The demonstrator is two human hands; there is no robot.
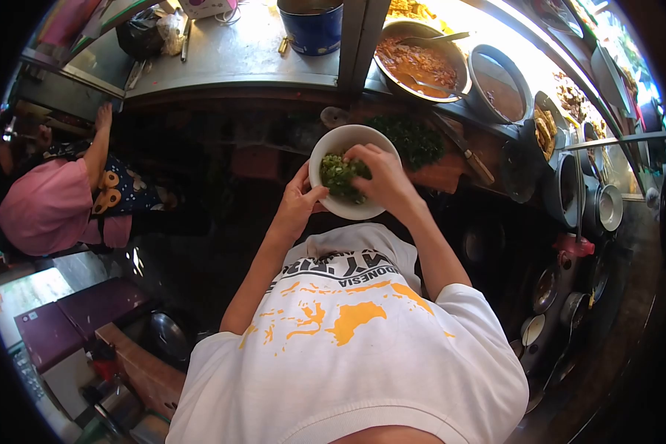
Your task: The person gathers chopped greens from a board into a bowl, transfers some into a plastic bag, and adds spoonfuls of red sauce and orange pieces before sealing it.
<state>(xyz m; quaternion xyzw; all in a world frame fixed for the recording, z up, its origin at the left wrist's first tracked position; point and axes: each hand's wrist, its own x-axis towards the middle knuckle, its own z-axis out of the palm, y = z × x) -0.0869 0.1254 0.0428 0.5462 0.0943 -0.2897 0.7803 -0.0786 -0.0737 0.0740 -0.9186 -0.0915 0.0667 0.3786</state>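
Note:
A white bowl (359, 210) with chopped green herbs (337, 175) in it is held in front of my chest. My left hand (302, 195) grips the bowl's left rim, thumb over the edge. Inside the bowl, at its right side, my right hand (382, 176) has its fingers down in the herbs; the fingertips are partly hidden. Behind the bowl, a dark pile of leafy greens (414, 140) lies on a wooden board (440, 176), beside a knife with a wooden handle (480, 167).
A pan of red-orange food (416, 65), a pot of brown liquid (500, 87) and further dishes line the back right. A blue bucket (311, 28) stands on the metal counter (237, 55). At the left is a person in pink (48, 203). Pans hang at the right.

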